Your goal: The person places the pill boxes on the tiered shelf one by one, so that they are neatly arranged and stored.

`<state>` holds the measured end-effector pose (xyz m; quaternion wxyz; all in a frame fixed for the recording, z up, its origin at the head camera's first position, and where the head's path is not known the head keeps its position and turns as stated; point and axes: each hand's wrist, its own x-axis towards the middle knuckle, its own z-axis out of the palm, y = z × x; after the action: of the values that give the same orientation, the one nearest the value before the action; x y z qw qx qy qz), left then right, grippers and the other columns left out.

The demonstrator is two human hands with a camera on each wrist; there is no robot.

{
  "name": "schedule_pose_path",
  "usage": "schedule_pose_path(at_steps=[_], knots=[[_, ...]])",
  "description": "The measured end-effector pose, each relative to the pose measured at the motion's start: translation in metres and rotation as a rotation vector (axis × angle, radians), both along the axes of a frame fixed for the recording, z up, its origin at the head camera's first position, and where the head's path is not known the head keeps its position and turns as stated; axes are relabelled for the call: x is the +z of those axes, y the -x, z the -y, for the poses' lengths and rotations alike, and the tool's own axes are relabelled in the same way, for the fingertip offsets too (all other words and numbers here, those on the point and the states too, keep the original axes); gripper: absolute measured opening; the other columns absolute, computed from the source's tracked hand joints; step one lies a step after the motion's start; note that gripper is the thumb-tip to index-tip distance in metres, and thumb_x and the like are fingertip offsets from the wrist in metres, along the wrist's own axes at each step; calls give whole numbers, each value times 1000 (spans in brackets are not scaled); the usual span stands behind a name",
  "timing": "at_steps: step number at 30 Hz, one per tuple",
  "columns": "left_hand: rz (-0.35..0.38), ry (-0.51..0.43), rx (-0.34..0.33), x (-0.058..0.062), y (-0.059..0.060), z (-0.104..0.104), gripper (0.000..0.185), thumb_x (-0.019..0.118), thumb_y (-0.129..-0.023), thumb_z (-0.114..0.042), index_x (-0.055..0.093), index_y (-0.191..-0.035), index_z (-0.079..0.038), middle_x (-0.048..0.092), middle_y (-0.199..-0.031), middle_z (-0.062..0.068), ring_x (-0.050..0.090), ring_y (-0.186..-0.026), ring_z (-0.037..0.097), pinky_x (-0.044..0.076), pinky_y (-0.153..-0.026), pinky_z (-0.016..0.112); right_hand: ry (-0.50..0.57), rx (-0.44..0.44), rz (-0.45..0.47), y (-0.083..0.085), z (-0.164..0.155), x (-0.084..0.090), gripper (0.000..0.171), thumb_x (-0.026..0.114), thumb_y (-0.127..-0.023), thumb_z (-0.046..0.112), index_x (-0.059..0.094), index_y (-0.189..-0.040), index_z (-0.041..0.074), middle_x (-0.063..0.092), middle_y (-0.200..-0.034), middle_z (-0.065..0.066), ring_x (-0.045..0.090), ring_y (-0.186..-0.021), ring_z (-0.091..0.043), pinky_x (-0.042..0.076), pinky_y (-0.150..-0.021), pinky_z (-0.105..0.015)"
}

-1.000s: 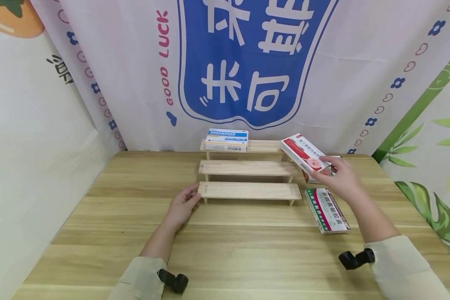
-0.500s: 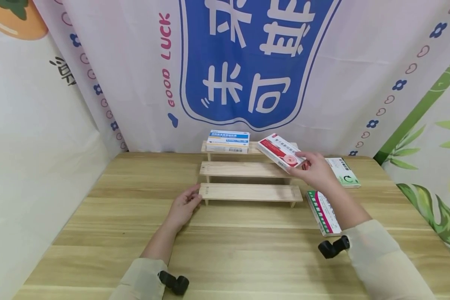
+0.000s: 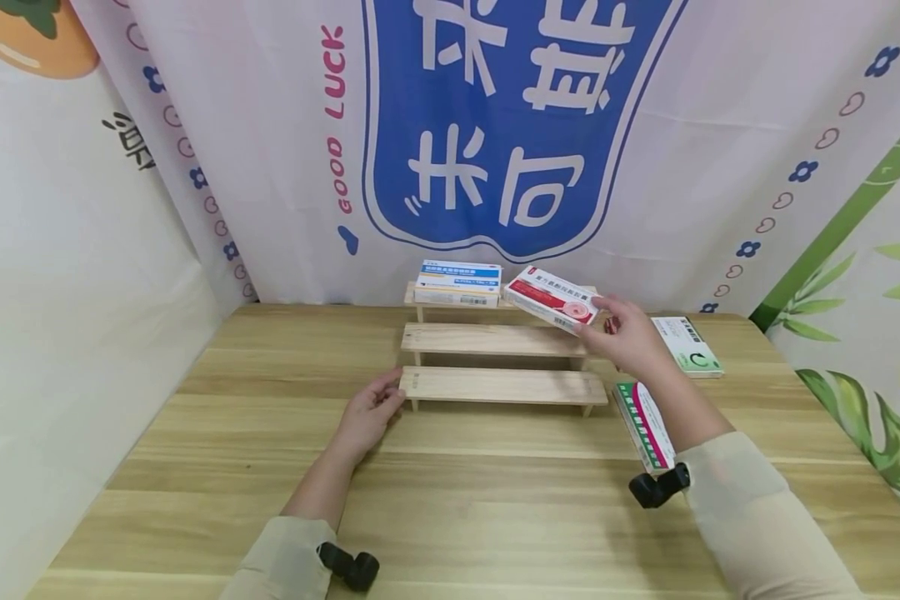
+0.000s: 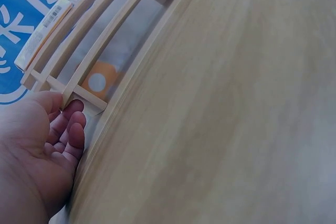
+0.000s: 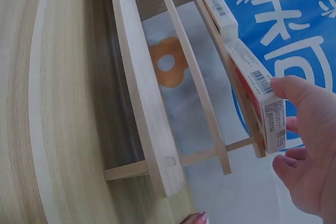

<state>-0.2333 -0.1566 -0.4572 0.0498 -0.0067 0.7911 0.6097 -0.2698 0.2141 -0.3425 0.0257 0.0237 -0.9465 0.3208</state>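
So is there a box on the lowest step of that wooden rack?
No: in the head view the lowest step of the rack is bare, with only the left hand touching its left end.

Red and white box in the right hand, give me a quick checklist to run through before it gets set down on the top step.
1. Grip: right hand pinches the red and white box at its near end. Ok.
2. Landing spot: top step looks bare to the right of the blue and white box. Ok.
3. Box level: it tilts, far end over the step. Not ok yet.
4. Gap to the blue and white box: touching or apart, cannot tell.
5. Wooden stand steadied: left hand rests at its lower left corner. Ok.
6. Box resting on the step: cannot tell.
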Motion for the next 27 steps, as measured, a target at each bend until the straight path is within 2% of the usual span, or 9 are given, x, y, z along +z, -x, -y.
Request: schedule_pose_path(at_steps=[2, 4, 5, 7, 8, 11, 15, 19, 27], knots=[[-1, 2, 0, 1, -1, 0, 40, 52, -85, -26, 43, -124, -28, 55, -99, 6, 54, -83, 20, 49, -72, 27, 16, -18, -17, 3, -2, -3, 76, 50, -72, 63, 35, -132, 20, 42, -118, -12, 43, -104, -27, 45, -74, -40], [4, 8, -1, 1, -1, 0, 40, 52, -85, -27, 43, -124, -29, 55, -99, 5, 54, -84, 20, 49, -73, 27, 40, -34, -20, 5, -2, -6, 75, 49, -72, 63, 35, -132, 20, 44, -104, -9, 42, -89, -22, 41, -62, -30], [5, 8, 0, 1, -1, 0, 40, 52, -85, -26, 43, -124, -29, 55, -99, 6, 54, -84, 20, 49, -73, 27, 56, -45, -12, 6, -2, -7, 75, 49, -72, 64, 35, -132, 21, 44, -100, -7, 40, -85, -19, 36, -59, -26], [7, 14, 1, 1, -1, 0, 41, 52, -85, -27, 42, -125, -29, 55, -100, 5, 54, -84, 19, 48, -73, 27, 93, -60, 16, 8, -2, -8, 75, 48, -72, 65, 33, -133, 24, 46, -110, -6, 42, -88, -20, 39, -58, -27], [9, 13, 3, 1, -1, 0, 41, 52, -85, -27, 42, -124, -29, 55, -100, 5, 54, -84, 19, 49, -73, 27, 107, -65, 26, 9, -2, -8, 75, 47, -72, 65, 32, -133, 25, 45, -117, -6, 42, -92, -20, 41, -62, -28], [11, 12, 8, 0, 0, 0, 40, 52, -85, -26, 43, -124, -29, 55, -99, 5, 54, -84, 19, 49, -73, 27, 129, -79, 49, 11, -2, -9, 72, 45, -73, 66, 29, -133, 30, 37, -135, -3, 40, -113, -26, 44, -80, -43], [3, 7, 10, -1, 0, 0, 40, 52, -85, -24, 44, -124, -27, 56, -98, 6, 55, -82, 19, 49, -72, 26, 137, -93, 63, 13, -1, -8, 68, 41, -76, 65, 26, -134, 33, 27, -142, 0, 25, -129, -31, 26, -99, -54], [-7, 4, 6, -1, 0, 0, 40, 52, -85, -23, 43, -124, -26, 56, -98, 8, 54, -82, 19, 48, -72, 25, 182, -103, 69, 16, 0, -8, 64, 39, -79, 62, 24, -134, 33, 25, -142, 2, 22, -130, -32, 23, -103, -52], [0, 4, 7, -1, 1, -1, 40, 52, -85, -24, 43, -125, -25, 56, -99, 8, 54, -82, 18, 48, -72, 25, 277, -85, 46, 25, 1, -10, 59, 42, -83, 52, 26, -135, 28, 26, -142, -1, 23, -130, -28, 24, -104, -48]])
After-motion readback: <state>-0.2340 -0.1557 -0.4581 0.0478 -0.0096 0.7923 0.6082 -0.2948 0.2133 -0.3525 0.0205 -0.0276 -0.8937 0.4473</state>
